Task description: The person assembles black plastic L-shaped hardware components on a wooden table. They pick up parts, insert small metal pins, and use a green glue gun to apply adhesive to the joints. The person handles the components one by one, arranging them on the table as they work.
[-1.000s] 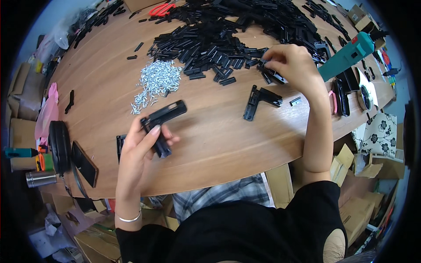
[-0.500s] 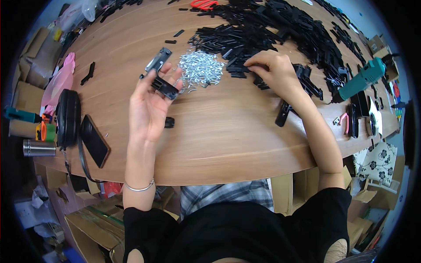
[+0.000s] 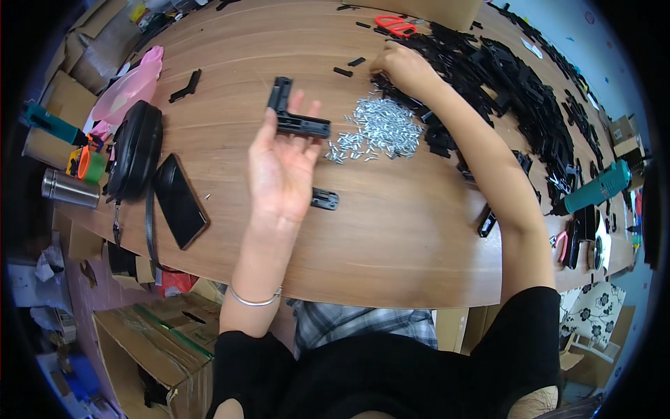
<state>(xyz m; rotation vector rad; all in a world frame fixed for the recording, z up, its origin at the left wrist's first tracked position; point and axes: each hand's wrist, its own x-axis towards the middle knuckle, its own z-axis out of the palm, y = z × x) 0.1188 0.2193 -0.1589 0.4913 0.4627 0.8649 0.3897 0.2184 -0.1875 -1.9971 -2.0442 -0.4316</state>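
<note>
Now the left hand (image 3: 283, 164) grips an L-shaped black plastic piece (image 3: 303, 126), longer arm toward three o'clock, while the right hand (image 3: 407, 70) curls, grip hidden, nearer the ten-o'clock edge of the heaped black plastic parts (image 3: 481, 66).

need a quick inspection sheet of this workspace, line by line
Surface: brown wood-grain table, bare towards the near edge.
Job's things: pistol-shaped black part; silver pin pile; black parts heap.
Clutter: phone, black zip case, red-handled scissors, teal power screwdriver.
Grips: left-hand grip holds the pistol-shaped part; right-hand grip at the heap's left end, contents hidden.
Cables: nothing seen clearly.
Surroundings: cardboard box lower left; floral cushion lower right.
</note>
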